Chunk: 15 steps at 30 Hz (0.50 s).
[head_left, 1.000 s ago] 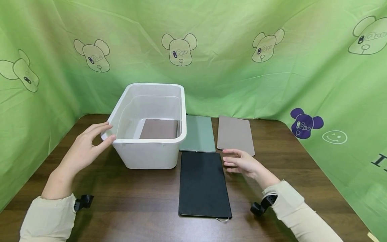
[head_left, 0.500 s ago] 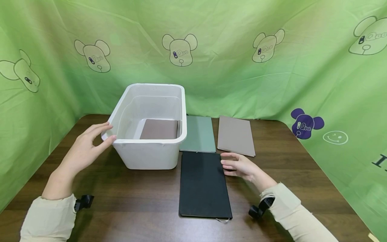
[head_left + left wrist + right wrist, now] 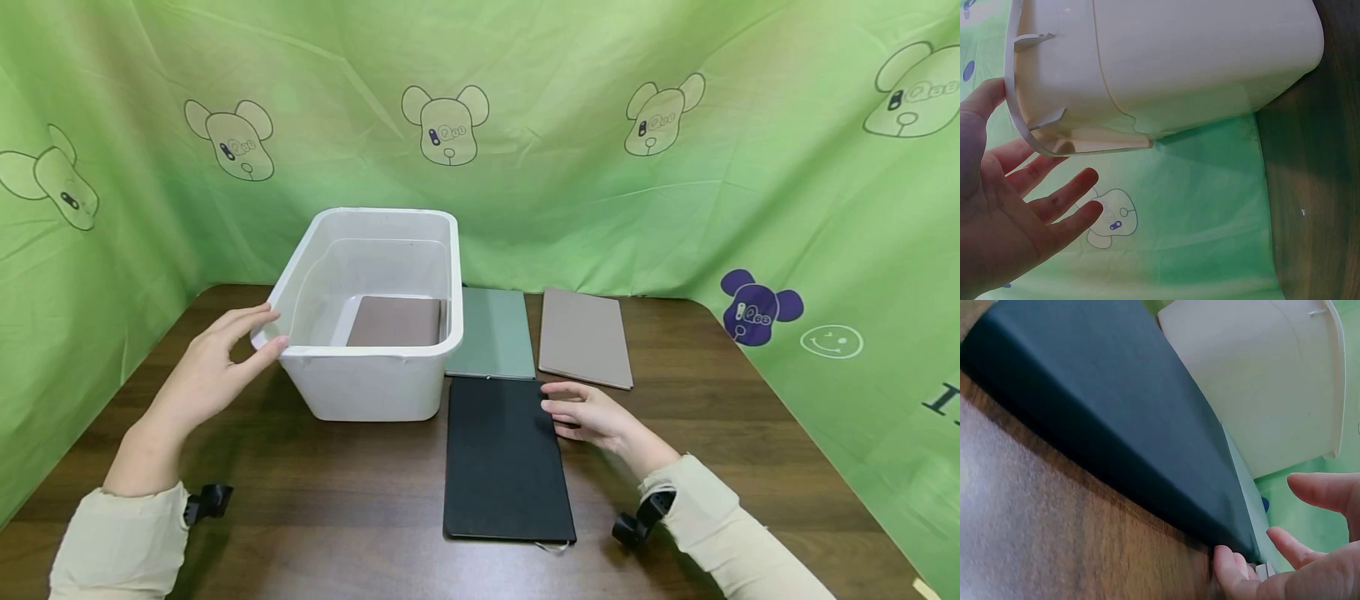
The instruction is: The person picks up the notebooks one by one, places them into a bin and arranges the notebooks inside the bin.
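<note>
In the head view, a white plastic bin (image 3: 375, 383) stands on the table with a brown notebook (image 3: 396, 322) inside. My left hand (image 3: 206, 367) rests its thumb and fingertips on the bin's near-left rim corner; in the left wrist view, the lower fingers (image 3: 1075, 228) extend free of it. Front and centre lies a black notebook (image 3: 506, 458) with a ribbon at its near end. My right hand (image 3: 592, 417) is at its upper right edge, thumb and index apart. In the right wrist view, one lower fingertip (image 3: 1225, 559) meets or nearly meets the notebook's side.
Behind the black notebook, a green notebook (image 3: 495, 333) lies partly hidden by the bin. A greyish-brown notebook (image 3: 585, 337) lies to its right. The wooden table (image 3: 337, 508) is bordered by a green printed curtain (image 3: 555, 192) at the back and sides.
My right hand has moved slightly left and toward me, so its fingertips now reach over the black notebook's right edge. The left hand, bin and notebooks stay in place.
</note>
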Motion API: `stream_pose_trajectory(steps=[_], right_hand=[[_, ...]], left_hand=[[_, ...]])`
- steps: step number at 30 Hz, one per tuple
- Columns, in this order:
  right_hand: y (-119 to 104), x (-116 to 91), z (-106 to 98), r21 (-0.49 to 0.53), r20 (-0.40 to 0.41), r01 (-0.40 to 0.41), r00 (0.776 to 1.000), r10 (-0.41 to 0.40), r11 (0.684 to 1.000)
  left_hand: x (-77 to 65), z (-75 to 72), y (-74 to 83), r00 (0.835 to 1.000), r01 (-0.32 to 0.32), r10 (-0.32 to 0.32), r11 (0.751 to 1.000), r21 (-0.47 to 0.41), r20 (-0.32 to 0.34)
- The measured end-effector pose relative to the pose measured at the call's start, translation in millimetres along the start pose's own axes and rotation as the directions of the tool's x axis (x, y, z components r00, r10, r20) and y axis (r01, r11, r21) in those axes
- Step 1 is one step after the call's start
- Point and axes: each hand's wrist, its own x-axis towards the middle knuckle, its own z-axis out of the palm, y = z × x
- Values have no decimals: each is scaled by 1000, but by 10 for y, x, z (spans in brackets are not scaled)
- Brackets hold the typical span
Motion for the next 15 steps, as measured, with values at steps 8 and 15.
stream_pose_trajectory(steps=[8, 15], right_hand=[[-2, 1, 45, 6, 15, -7, 1000, 7, 1000], [-12, 8, 92, 22, 19, -10, 1000, 10, 1000]], left_hand=[[2, 7, -2, 1000, -5, 5, 1000, 2, 0], [-2, 8, -2, 1000, -3, 3, 1000, 3, 1]])
